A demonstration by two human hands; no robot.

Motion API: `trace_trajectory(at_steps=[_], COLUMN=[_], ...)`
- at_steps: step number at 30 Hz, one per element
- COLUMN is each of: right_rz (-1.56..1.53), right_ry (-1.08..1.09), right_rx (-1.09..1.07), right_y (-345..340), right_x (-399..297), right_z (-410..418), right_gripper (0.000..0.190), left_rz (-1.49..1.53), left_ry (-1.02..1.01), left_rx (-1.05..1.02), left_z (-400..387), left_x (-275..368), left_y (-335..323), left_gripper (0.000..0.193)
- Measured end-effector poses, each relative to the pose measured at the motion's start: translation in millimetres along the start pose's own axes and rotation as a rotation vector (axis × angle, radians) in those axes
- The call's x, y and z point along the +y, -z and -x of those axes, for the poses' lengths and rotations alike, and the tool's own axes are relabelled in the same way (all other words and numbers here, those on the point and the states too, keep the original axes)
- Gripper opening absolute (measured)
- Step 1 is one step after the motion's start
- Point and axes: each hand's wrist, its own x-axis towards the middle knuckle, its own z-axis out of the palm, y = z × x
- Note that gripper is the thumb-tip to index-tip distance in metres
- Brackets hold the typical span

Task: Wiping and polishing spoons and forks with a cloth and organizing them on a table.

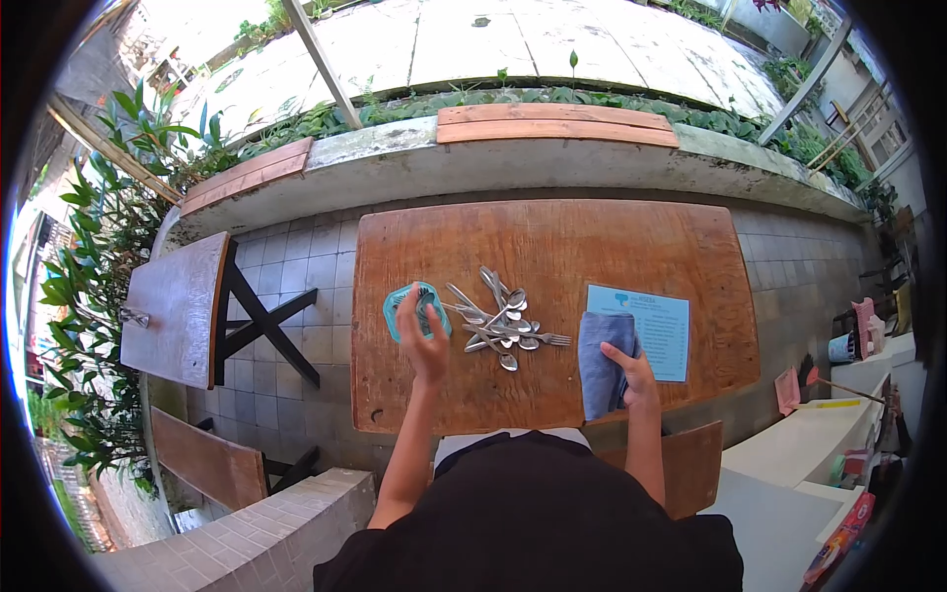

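My left hand (pixel 425 346) is raised over a small teal plastic container (pixel 391 314) on the left of the wooden table (pixel 547 237). Its thumb and fingers are apart, and they partly hide the metal cutlery inside the container. Beside it, a loose pile of metal spoons and forks (pixel 510 322) lies mid-table, handles and bowls crossing each other. My right hand (pixel 635 374) grips a folded blue cloth (pixel 603 370) near the table's front edge, thumb on top. Under the cloth is part of a light-blue printed sheet (pixel 664 325) bearing writing.
A second wooden table (pixel 174 311) with black crossed legs stands left, a small object on it. Beyond the tables runs a low concrete wall (pixel 370 170) topped with wooden slat seats (pixel 555 124). A wooden bench (pixel 695 462) is close on my right, near a pale counter (pixel 806 451).
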Motion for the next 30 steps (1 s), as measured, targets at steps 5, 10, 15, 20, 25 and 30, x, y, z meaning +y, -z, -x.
trace_trajectory(at_steps=[5,10,15,20,25,30], right_rz=[-0.03,0.024,0.005,0.05,0.091,0.256], right_ry=[0.014,0.021,0.046,0.0,0.048,0.203], right_rx=[0.014,0.009,0.039,0.048,0.06,0.084], right_y=[7,3,7,13,13,-19], right_x=[2,5,13,22,25,29], right_z=[-8,-15,-9,-6,-12,-12], right_gripper=[0.059,0.058,0.056,0.053,0.053,0.052], left_rz=[0.139,-0.105,-0.129,-0.043,-0.09,0.144], left_ry=[-0.338,-0.375,-0.326,-0.028,0.041,0.207], left_rx=[-0.841,-0.929,-0.946,-0.999,-1.148,-1.111], left_z=[36,86,102,100,90,92], left_x=[4,-46,-62,-61,-47,-37], left_y=[-27,-77,-83,-86,-82,-64], left_gripper=[0.028,0.029,0.019,0.022,0.02,0.016])
